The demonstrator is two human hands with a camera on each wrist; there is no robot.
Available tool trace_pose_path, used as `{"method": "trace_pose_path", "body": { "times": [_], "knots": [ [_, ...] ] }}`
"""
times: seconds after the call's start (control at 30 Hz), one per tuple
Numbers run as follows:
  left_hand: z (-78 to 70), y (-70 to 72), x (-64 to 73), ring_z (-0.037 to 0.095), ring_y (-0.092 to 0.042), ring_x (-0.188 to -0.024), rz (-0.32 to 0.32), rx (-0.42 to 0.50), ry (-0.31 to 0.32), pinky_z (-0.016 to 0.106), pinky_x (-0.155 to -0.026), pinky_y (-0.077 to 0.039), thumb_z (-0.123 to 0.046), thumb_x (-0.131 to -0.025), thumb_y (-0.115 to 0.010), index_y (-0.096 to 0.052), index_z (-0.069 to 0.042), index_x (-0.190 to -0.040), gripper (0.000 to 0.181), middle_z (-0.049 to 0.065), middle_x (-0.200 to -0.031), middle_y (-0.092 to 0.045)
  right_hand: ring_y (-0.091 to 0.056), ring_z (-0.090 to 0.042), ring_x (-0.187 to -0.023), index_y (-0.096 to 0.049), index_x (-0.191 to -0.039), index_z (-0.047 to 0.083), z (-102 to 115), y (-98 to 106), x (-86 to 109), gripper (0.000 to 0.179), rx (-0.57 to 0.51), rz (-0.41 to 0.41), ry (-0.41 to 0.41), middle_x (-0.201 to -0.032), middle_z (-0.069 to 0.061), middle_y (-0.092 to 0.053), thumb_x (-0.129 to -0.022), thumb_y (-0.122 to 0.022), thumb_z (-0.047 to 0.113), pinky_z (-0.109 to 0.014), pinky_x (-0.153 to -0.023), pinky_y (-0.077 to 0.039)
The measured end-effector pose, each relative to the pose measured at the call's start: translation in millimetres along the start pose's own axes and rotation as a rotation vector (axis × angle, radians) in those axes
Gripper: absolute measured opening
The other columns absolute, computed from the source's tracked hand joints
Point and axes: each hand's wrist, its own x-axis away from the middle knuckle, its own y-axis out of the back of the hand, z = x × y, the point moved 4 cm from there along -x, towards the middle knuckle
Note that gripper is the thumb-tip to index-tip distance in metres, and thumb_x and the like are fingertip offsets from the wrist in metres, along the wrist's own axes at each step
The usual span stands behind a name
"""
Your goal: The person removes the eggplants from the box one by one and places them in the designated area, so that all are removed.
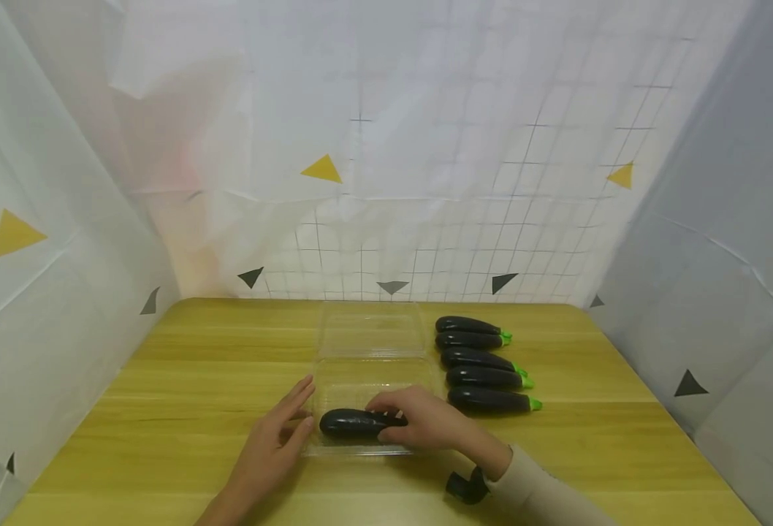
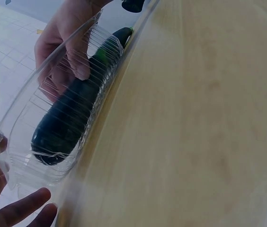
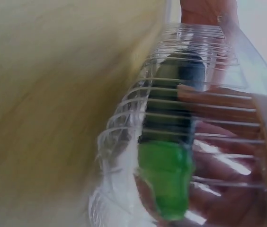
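Observation:
A dark, glossy eggplant (image 1: pixel 350 422) lies crosswise within the near half of a clear plastic clamshell box (image 1: pixel 343 371). My right hand (image 1: pixel 426 420) reaches over the box's right wall and grips this eggplant near its stem end, thumb on the near side. Through the ribbed wall, the right wrist view shows its green stem (image 3: pixel 164 177) beside the fingers. My left hand (image 1: pixel 271 442) is at the box's left edge, fingers extended and spread, holding nothing. In the left wrist view, its fingertips (image 2: pixel 27 205) are right by the box's end.
Several more eggplants (image 1: pixel 485 378) lie in a column right of the box, green stems pointing right. The box's lid (image 1: pixel 372 329) is folded back flat toward the rear of the wooden table (image 1: pixel 202 380). White sheeting (image 1: pixel 426 146) with triangle markers surrounds the table on three sides.

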Motion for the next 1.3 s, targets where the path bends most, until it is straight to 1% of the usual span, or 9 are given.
{"method": "trace_pose_path", "body": {
  "times": [0.17, 0.4, 0.57, 0.77, 0.9, 1.03, 1.3],
  "knots": [
    [0.1, 0.1, 0.2, 0.027, -0.069, -0.110, -0.001, -0.008, -0.002, 0.032, -0.082, -0.061, -0.008, -0.104, -0.064, -0.051, -0.009, -0.154, 0.052, 0.011, -0.161, -0.042, -0.065, -0.007, -0.101, -0.071, -0.126, 0.014, -1.8, 0.2, 0.4, 0.034, -0.024, -0.029, 0.001, -0.119, 0.007, -0.070, -0.094, -0.078, 0.014, -0.030, -0.087, -0.056],
    [-0.1, 0.7, 0.0, 0.028, -0.069, -0.110, 0.002, -0.017, -0.019, 0.032, -0.081, -0.061, -0.009, -0.105, -0.063, -0.050, -0.008, -0.154, 0.050, 0.013, -0.161, -0.042, -0.066, -0.007, -0.098, -0.071, -0.125, 0.014, -0.8, 3.5, 0.7, 0.032, -0.075, -0.066, 0.036, -0.114, 0.006, -0.071, -0.093, -0.078, 0.010, -0.028, -0.080, -0.057],
    [-0.7, 1.0, 0.1, 0.027, -0.070, -0.110, -0.003, -0.015, -0.022, 0.032, -0.080, -0.061, -0.009, -0.105, -0.063, -0.051, -0.008, -0.154, 0.050, 0.011, -0.161, -0.042, -0.067, -0.009, -0.099, -0.072, -0.124, 0.013, 0.7, 5.5, 0.9, 0.032, -0.089, -0.084, 0.043, -0.114, 0.006, -0.072, -0.093, -0.079, 0.010, -0.028, -0.078, -0.058],
    [-1.0, 0.9, 0.4, 0.027, -0.070, -0.109, -0.007, -0.018, -0.024, 0.032, -0.081, -0.061, -0.008, -0.104, -0.063, -0.051, -0.006, -0.153, 0.050, 0.011, -0.160, -0.043, -0.068, -0.009, -0.100, -0.073, -0.124, 0.013, 0.5, 6.7, 0.9, 0.032, -0.112, -0.089, 0.039, -0.114, 0.005, -0.073, -0.093, -0.080, 0.010, -0.027, -0.077, -0.058],
    [-1.1, 0.9, 0.5, 0.027, -0.070, -0.108, -0.010, -0.011, -0.008, 0.032, -0.081, -0.061, -0.008, -0.104, -0.064, -0.052, -0.008, -0.153, 0.050, 0.009, -0.161, -0.043, -0.067, -0.009, -0.100, -0.073, -0.123, 0.014, 1.8, 8.1, 0.7, 0.031, -0.125, -0.090, 0.039, -0.113, 0.006, -0.073, -0.093, -0.079, 0.010, -0.026, -0.077, -0.058],
    [-1.5, 0.9, 0.4, 0.026, -0.070, -0.109, -0.008, -0.010, 0.001, 0.032, -0.082, -0.061, -0.008, -0.104, -0.064, -0.052, -0.008, -0.153, 0.050, 0.009, -0.161, -0.043, -0.067, -0.008, -0.100, -0.073, -0.124, 0.014, 3.5, 9.8, 0.6, 0.032, -0.143, -0.088, 0.027, -0.114, 0.006, -0.073, -0.093, -0.079, 0.010, -0.027, -0.077, -0.059],
    [0.1, 0.5, 0.5, 0.024, -0.069, -0.109, -0.002, -0.010, -0.006, 0.033, -0.083, -0.061, -0.008, -0.104, -0.064, -0.051, -0.008, -0.153, 0.050, 0.009, -0.161, -0.042, -0.067, -0.009, -0.103, -0.072, -0.128, 0.015, 3.2, 11.5, 1.9, 0.034, -0.154, -0.085, 0.024, -0.118, 0.006, -0.072, -0.095, -0.079, 0.013, -0.030, -0.079, -0.059]
  ]
}}
